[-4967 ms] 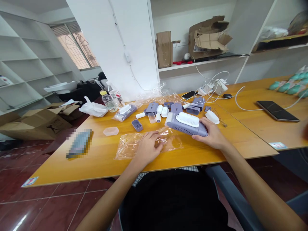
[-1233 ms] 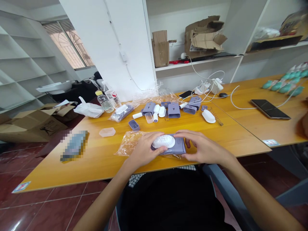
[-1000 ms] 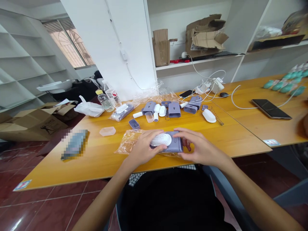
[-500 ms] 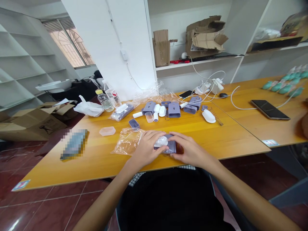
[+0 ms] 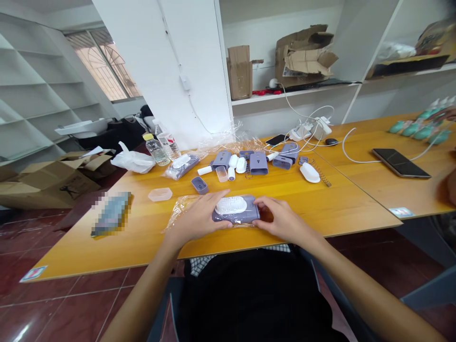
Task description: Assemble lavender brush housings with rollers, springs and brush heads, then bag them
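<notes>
A purple plastic case lies on the table in front of me, inside a clear plastic bag. On top of it rests a white oval brush head with its bristles up. My left hand is spread around the left end of the case and over the bag, thumb on the near side and fingers on the far side. The thumb and fingers of my right hand grip the case's right end. The palm side of each hand is hidden.
Behind lie purple housings, white rollers, a spring and a white oval piece. Left are a clear tray, a wrapped set and bottles. A tablet lies right; another person's hand is beyond.
My left hand has slid left off the white brush head, uncovering it and more of the case. My right hand stays at the right end. Another person's hand has appeared at far right.
</notes>
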Action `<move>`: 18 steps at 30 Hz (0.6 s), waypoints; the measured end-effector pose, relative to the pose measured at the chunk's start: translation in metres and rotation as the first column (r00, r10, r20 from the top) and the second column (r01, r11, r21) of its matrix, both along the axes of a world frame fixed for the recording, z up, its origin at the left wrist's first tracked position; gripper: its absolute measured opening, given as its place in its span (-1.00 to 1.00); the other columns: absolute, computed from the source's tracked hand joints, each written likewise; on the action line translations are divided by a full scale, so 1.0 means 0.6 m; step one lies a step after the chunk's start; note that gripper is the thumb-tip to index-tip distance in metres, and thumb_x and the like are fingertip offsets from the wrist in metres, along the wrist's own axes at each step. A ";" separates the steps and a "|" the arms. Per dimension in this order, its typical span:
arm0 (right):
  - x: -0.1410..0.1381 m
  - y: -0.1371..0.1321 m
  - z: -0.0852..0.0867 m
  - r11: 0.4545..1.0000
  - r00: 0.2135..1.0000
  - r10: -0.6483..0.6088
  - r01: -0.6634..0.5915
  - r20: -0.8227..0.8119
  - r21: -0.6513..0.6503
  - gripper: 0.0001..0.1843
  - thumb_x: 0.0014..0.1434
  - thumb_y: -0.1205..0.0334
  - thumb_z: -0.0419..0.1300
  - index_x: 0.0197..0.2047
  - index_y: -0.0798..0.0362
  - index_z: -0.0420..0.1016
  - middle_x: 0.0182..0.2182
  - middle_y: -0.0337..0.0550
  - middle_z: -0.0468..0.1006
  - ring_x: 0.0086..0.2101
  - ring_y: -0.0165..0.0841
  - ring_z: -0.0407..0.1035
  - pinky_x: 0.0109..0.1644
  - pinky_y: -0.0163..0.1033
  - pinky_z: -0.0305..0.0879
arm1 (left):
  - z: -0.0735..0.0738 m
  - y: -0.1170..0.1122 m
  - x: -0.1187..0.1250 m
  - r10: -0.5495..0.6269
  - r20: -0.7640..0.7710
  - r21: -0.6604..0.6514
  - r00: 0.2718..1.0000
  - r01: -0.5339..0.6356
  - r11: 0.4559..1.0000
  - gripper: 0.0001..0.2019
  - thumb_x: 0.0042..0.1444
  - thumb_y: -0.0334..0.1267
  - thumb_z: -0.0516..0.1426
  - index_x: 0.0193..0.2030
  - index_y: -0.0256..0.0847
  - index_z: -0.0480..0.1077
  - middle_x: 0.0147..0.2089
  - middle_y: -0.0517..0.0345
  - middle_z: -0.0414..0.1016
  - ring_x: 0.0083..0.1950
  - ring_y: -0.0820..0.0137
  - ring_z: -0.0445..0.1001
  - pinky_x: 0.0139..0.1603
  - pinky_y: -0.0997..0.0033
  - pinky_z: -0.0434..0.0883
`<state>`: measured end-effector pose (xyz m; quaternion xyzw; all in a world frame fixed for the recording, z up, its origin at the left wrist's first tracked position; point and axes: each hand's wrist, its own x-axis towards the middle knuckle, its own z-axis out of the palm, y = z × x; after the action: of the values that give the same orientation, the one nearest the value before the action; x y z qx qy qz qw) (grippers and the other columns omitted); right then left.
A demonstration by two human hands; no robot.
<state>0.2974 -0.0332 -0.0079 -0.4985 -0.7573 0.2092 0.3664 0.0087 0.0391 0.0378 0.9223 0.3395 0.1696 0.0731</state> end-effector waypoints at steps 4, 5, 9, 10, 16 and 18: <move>-0.006 -0.001 -0.002 1.000 0.999 -0.018 0.017 0.030 0.023 -0.61 0.23 0.29 0.40 0.11 -0.06 0.51 -0.14 -0.10 0.69 -0.16 -0.17 0.57 -0.02 -0.04 0.50 | 0.008 -0.008 0.017 0.085 -0.086 -0.076 0.993 -0.091 0.993 -0.15 0.19 0.12 0.40 0.53 -0.04 0.24 0.45 -0.17 0.46 0.40 -0.18 0.47 0.38 -0.21 0.41; -0.007 -0.001 -0.003 1.000 1.000 -0.021 0.021 0.017 0.018 -0.61 0.23 0.30 0.39 0.11 -0.05 0.51 -0.16 -0.11 0.68 -0.18 -0.17 0.57 -0.04 -0.05 0.49 | 0.011 -0.011 0.023 0.104 -0.103 -0.091 0.989 -0.114 0.989 -0.14 0.20 0.11 0.39 0.55 -0.06 0.21 0.46 -0.19 0.44 0.41 -0.18 0.45 0.40 -0.21 0.39; -0.008 0.000 -0.008 1.000 0.998 -0.021 0.021 -0.057 0.001 -0.66 0.24 0.32 0.34 0.07 -0.07 0.49 -0.16 -0.11 0.68 -0.19 -0.18 0.56 -0.05 -0.06 0.47 | 0.015 -0.021 0.039 0.144 -0.126 -0.078 0.982 -0.155 0.985 -0.08 0.22 0.09 0.38 0.59 -0.15 0.11 0.44 -0.25 0.45 0.40 -0.19 0.45 0.40 -0.21 0.36; -0.009 -0.001 -0.009 1.000 0.998 -0.014 0.014 -0.068 -0.002 -0.67 0.24 0.33 0.33 0.06 -0.08 0.47 -0.16 -0.12 0.67 -0.20 -0.19 0.56 -0.06 -0.07 0.46 | 0.014 -0.022 0.041 0.141 -0.121 -0.063 0.982 -0.150 0.987 -0.07 0.22 0.08 0.39 0.59 -0.17 0.11 0.42 -0.25 0.46 0.40 -0.19 0.46 0.40 -0.21 0.35; -0.017 -0.009 -0.004 0.998 0.995 0.053 -0.054 -0.081 -0.014 -0.82 0.29 0.35 0.21 -0.13 -0.09 0.31 -0.31 -0.25 0.54 -0.36 -0.29 0.42 -0.24 -0.18 0.29 | -0.005 -0.020 0.050 0.096 -0.052 0.012 0.994 -0.095 0.995 -0.13 0.19 0.05 0.43 0.54 -0.08 0.18 0.41 -0.17 0.48 0.34 -0.11 0.50 0.34 -0.18 0.39; -0.021 -0.012 -0.001 0.997 0.992 0.081 -0.082 -0.094 -0.009 -0.83 0.32 0.36 0.17 -0.16 -0.09 0.26 -0.37 -0.29 0.47 -0.41 -0.32 0.34 -0.29 -0.20 0.22 | -0.009 -0.020 0.051 0.076 -0.028 0.036 0.997 -0.075 0.997 -0.14 0.18 0.03 0.44 0.52 -0.08 0.21 0.38 -0.15 0.51 0.31 -0.08 0.51 0.32 -0.16 0.41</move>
<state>0.2850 -0.0402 -0.0087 -0.4594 -0.7577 0.2518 0.3892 0.0391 0.0273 0.0322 0.9124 0.3720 0.1645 0.0454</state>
